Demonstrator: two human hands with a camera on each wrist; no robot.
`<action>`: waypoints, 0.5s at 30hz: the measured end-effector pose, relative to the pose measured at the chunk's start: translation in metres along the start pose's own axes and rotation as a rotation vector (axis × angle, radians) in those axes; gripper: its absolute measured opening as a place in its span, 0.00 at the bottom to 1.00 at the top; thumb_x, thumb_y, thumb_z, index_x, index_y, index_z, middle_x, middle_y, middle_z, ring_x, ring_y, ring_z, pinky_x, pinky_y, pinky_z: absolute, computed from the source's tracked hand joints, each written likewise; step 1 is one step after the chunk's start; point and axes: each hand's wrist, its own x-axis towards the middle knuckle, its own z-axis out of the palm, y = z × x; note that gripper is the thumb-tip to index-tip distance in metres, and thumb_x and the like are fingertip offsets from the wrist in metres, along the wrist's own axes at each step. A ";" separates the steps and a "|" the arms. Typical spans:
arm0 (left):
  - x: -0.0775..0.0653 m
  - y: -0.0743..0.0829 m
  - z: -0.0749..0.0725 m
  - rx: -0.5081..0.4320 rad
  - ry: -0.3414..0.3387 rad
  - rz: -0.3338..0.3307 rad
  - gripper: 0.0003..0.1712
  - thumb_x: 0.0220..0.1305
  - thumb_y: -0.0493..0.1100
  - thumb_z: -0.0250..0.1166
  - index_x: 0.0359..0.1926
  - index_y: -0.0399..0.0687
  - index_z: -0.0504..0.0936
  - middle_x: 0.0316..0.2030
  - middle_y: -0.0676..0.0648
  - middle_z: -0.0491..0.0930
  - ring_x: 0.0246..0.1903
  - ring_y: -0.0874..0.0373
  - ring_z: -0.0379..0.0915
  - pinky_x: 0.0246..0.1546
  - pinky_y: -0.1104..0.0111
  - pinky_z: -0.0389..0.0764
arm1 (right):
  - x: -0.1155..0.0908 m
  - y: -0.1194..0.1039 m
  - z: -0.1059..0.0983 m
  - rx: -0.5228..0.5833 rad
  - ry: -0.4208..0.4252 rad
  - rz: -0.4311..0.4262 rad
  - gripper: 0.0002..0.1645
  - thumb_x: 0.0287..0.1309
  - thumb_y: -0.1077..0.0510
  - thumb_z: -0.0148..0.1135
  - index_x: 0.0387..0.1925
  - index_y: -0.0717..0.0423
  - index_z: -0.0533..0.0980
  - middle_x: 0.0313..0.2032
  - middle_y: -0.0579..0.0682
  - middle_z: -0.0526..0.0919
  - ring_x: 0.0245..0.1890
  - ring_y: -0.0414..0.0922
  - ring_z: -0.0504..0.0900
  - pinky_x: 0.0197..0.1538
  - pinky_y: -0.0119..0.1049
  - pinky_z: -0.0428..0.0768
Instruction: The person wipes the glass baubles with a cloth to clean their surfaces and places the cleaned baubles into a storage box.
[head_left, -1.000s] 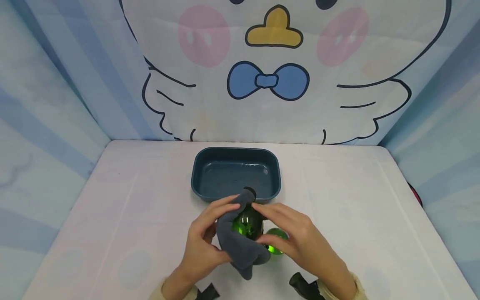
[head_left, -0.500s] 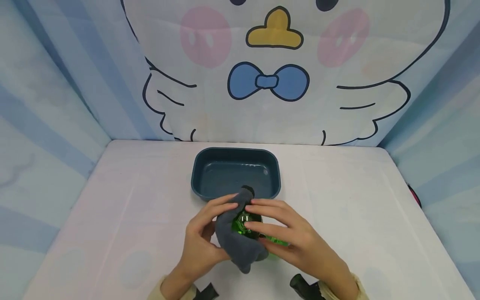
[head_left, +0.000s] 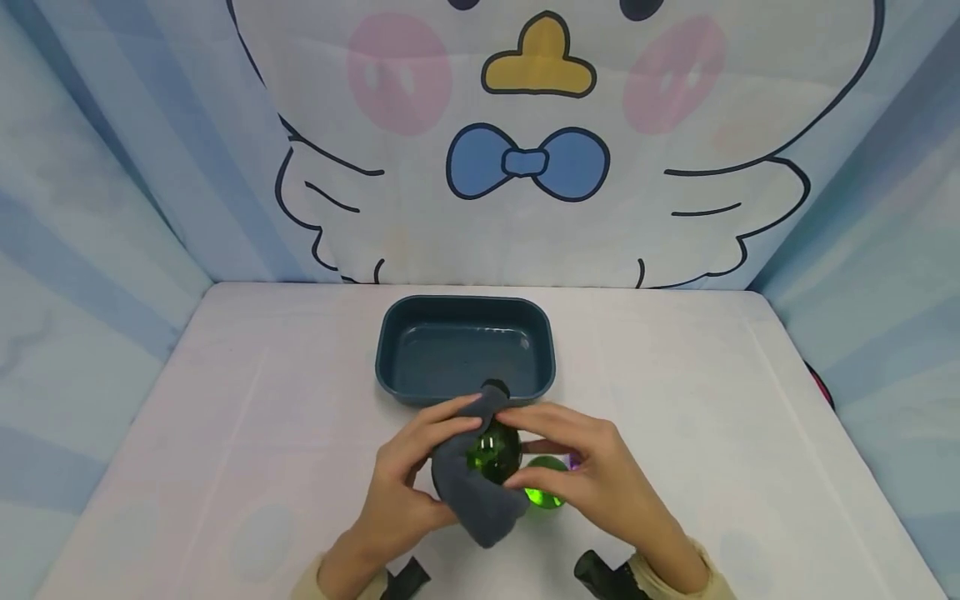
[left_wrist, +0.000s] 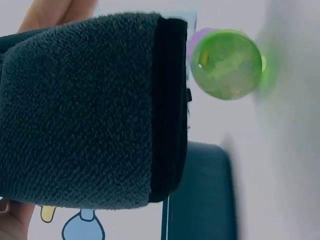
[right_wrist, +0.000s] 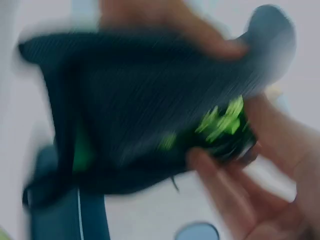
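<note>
A dark grey-blue cloth is folded around a shiny green glass-like piece, whose exact kind I cannot tell. My left hand holds the cloth against it from the left, fingers on top and thumb low. My right hand pinches the green piece from the right, fingers near its top and thumb near its bottom. In the left wrist view the cloth's fuzzy surface hides the wrapped piece. Behind the right thumb, a clear green round piece stands on the table.
Just beyond my hands sits a dark teal rectangular tub, its near rim behind the cloth. Something purple shows behind my right hand. The white table is bounded by printed curtains at the back and sides.
Half a second ago my right fingers were spread across the green piece; now they have drawn back to its right edge, baring more of it. My left hand keeps its hold on the cloth.
</note>
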 end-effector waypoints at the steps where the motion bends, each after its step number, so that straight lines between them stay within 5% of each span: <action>1: 0.000 -0.001 0.000 0.007 -0.006 0.011 0.39 0.46 0.35 0.80 0.62 0.41 0.76 0.63 0.37 0.73 0.64 0.48 0.71 0.61 0.65 0.78 | -0.001 -0.001 0.000 0.046 0.007 0.066 0.31 0.51 0.65 0.73 0.59 0.61 0.77 0.55 0.58 0.82 0.53 0.44 0.84 0.45 0.37 0.87; 3: -0.001 -0.004 0.000 0.017 -0.005 0.037 0.38 0.48 0.37 0.80 0.62 0.41 0.76 0.63 0.36 0.73 0.63 0.47 0.72 0.60 0.65 0.78 | -0.001 -0.003 0.002 0.108 0.022 0.161 0.31 0.51 0.66 0.73 0.59 0.62 0.77 0.54 0.59 0.82 0.51 0.44 0.85 0.42 0.38 0.88; 7: -0.001 -0.007 0.000 0.007 0.024 0.064 0.37 0.49 0.39 0.80 0.61 0.40 0.77 0.62 0.35 0.74 0.62 0.47 0.72 0.60 0.64 0.79 | -0.001 -0.004 0.004 0.085 0.025 0.217 0.32 0.51 0.62 0.74 0.60 0.58 0.77 0.56 0.55 0.82 0.52 0.44 0.84 0.44 0.38 0.88; 15: 0.000 -0.002 -0.002 0.026 0.050 0.058 0.35 0.51 0.42 0.78 0.60 0.40 0.77 0.61 0.35 0.74 0.61 0.49 0.73 0.58 0.66 0.80 | 0.000 -0.011 -0.005 -0.104 0.049 0.117 0.33 0.46 0.60 0.79 0.57 0.52 0.79 0.57 0.49 0.80 0.57 0.43 0.79 0.53 0.34 0.84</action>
